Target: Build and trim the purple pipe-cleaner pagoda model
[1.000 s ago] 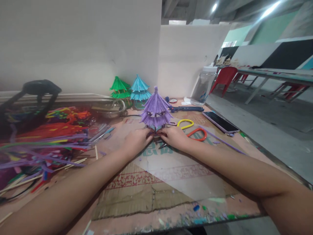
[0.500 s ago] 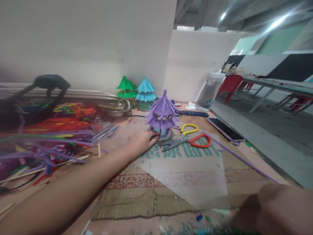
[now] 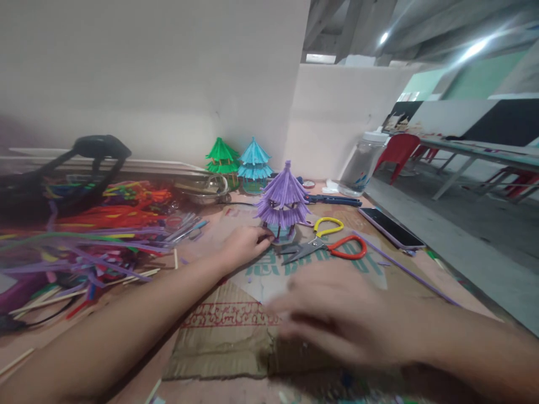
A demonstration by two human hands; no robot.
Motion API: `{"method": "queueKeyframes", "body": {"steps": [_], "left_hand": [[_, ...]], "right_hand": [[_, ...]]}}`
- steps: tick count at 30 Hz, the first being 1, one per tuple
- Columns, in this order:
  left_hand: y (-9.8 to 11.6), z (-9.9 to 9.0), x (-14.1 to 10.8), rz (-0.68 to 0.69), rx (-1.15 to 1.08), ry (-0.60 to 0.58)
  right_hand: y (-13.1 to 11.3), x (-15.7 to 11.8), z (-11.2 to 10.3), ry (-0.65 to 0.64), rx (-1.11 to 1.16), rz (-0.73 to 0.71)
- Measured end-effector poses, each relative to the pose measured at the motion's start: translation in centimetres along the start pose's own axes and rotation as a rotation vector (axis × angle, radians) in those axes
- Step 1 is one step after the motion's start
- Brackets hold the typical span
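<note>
A small purple two-tier pagoda model (image 3: 283,193), made of fuzzy pipe cleaners, stands upright on a pale base. My left hand (image 3: 247,246) reaches to its lower left side, fingers closed at the edge of the base. Over the front of the cardboard, my right hand (image 3: 332,311) is smeared by motion; its fingers point left, and whether they hold anything does not show. Scissors (image 3: 315,245) with one yellow and one red handle lie open just right of the pagoda. Along the right runs a purple pipe cleaner (image 3: 406,269).
Green (image 3: 221,157) and blue pagodas (image 3: 254,160) stand by the wall. Loose pipe cleaners (image 3: 109,247) and sticks pile up at left, near a metal bowl (image 3: 202,193). Pliers (image 3: 334,200), a phone (image 3: 391,227) and a water bottle (image 3: 365,160) line the right. Cardboard (image 3: 214,348) covers the table's middle.
My right hand has swung in from the lower right corner to the middle, over the cardboard. My left hand stays at the purple pagoda's base. The view has shifted slightly.
</note>
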State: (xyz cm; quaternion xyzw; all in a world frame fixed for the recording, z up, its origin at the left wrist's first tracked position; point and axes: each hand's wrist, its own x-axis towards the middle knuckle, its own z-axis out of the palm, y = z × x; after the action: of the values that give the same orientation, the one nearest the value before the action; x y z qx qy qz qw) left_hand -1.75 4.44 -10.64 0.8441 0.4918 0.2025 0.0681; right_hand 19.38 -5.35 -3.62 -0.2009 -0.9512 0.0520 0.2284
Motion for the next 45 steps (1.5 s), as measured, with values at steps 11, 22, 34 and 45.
{"method": "queueKeyframes", "body": {"steps": [11, 22, 34, 45], "left_hand": [[-1.0, 1.1, 0.4, -0.008, 0.020, 0.026], [-0.6, 0.6, 0.1, 0.044, -0.019, 0.012], [-2.0, 1.3, 0.9, 0.006, -0.247, -0.007], [-2.3, 0.9, 1.0, -0.041, -0.311, -0.060]], "right_hand": [[4.9, 2.7, 8.0, -0.160, -0.204, -0.223], [5.4, 2.0, 5.1, -0.063, 0.126, 0.121], [3.7, 5.1, 7.7, -0.233, -0.070, 0.031], [3.0, 7.0, 9.5, -0.328, 0.093, -0.025]]}}
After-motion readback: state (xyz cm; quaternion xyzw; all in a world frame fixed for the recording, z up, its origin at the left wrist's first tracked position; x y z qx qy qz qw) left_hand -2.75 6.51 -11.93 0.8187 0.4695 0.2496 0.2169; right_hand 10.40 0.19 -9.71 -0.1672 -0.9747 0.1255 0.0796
